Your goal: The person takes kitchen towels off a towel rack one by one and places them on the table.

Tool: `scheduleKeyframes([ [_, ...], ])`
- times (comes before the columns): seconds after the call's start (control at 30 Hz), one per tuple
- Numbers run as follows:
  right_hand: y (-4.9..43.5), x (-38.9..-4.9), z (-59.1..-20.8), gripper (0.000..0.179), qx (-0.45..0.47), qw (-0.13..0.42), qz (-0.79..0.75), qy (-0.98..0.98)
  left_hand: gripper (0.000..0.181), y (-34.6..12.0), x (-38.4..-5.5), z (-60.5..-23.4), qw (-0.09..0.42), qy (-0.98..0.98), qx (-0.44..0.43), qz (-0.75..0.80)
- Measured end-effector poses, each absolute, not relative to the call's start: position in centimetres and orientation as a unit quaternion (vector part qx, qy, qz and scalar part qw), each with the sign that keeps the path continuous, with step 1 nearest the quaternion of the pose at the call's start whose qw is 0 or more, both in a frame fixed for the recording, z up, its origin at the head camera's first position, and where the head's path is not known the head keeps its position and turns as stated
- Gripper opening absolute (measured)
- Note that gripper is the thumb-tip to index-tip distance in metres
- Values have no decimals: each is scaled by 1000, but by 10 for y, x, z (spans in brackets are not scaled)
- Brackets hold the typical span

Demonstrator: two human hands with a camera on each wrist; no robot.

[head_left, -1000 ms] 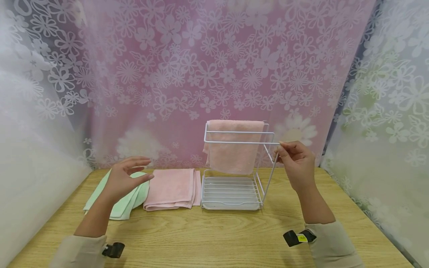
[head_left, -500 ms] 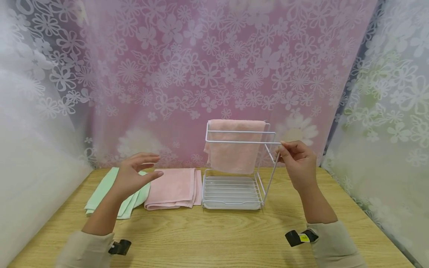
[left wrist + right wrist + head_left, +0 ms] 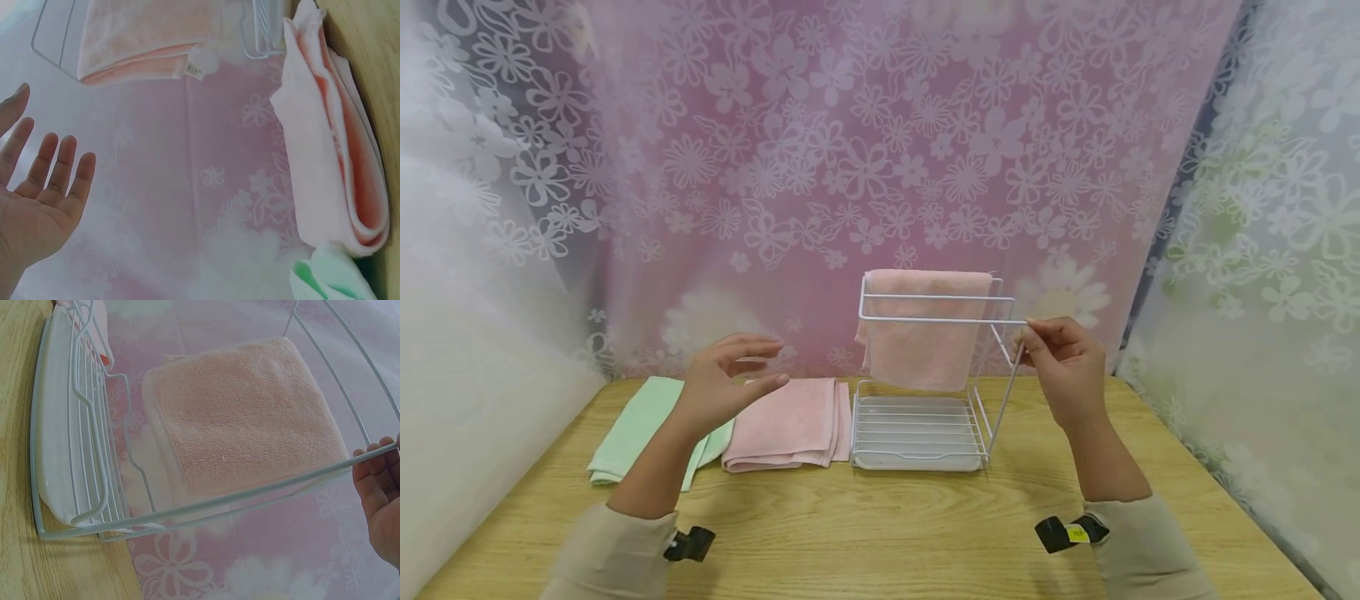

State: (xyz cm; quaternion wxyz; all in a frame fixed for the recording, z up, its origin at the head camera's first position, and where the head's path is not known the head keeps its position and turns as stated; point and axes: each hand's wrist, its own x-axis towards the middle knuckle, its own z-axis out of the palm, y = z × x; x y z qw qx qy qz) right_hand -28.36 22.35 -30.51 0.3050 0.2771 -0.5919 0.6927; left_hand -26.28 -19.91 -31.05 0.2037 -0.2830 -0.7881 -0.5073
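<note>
A white wire rack with a pale tray in its base stands on the table. Over its rear top bar hangs a pink towel, its lower edge above the base wires. My right hand pinches the rack's upper right front corner between thumb and fingers, as the right wrist view also shows. My left hand hovers in the air, fingers spread and holding nothing. Below and behind it lie a folded pink towel, beside the rack's left side, and a folded green towel.
The wood-grained table carries the rack and towels toward its far side. A pink flower-patterned curtain closes off the back. Whitish sheets hang on the left and right.
My left hand has moved to the right, from over the green towel toward the folded pink towel, fingers still spread. My right hand keeps its hold on the rack's corner.
</note>
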Motion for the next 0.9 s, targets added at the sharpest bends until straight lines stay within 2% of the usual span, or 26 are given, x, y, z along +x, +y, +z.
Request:
scheduleKeyframes([
  [0.9,223,-284,-305,11,281,303,700,-583,36,-153,-264,-278,200,-765,-350,-502],
])
